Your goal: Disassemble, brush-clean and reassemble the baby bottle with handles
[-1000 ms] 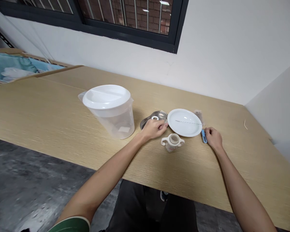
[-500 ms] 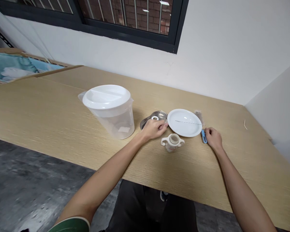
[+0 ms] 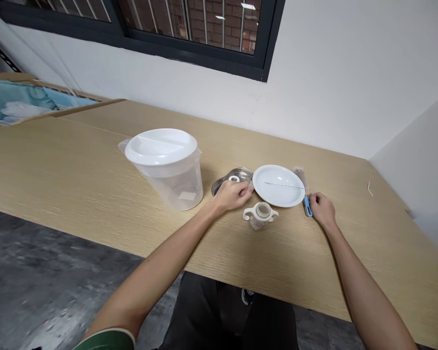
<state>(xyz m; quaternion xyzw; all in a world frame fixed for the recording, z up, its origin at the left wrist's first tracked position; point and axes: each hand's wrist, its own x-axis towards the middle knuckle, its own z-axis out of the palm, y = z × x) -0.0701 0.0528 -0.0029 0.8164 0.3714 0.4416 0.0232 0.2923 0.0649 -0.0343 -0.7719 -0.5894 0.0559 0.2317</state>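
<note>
My left hand (image 3: 234,194) rests with curled fingers against the near right side of a metal kidney-shaped dish (image 3: 216,187). A white ring (image 3: 234,179) and something translucent lie in that dish, partly hidden by the hand. My right hand (image 3: 321,208) is a loose fist on the table, right beside a small blue plastic tool (image 3: 307,206). I see nothing held in either hand. Between them stands a white oval plate (image 3: 277,194) with a thin wire-like brush (image 3: 282,184) across it. Nearer me is an open two-handled cup (image 3: 260,216), upright.
A large clear pitcher (image 3: 178,184) with a white lid stands left of the dish. Behind the plate's right end lies a crumpled beige piece (image 3: 299,172). A short white bent tube (image 3: 370,188) lies far right. The wall and window border the table's back.
</note>
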